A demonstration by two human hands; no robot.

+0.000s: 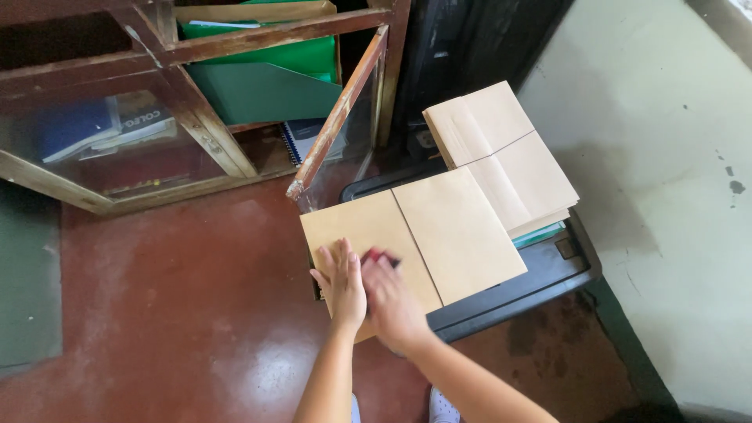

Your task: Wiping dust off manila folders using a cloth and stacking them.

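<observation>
Brown envelope [376, 235] lies flat on the black case [540, 274], long axis running up-right, directly under both hands. Left hand [341, 282] presses it palm-down, fingers spread, gripping nothing. Right hand [392, 301], just beside, curls closed around a small dark-red object [379, 256]. Second envelope stack [501, 153] lies behind.

Brown envelopes [439, 231] on black printer [548, 274]
</observation>
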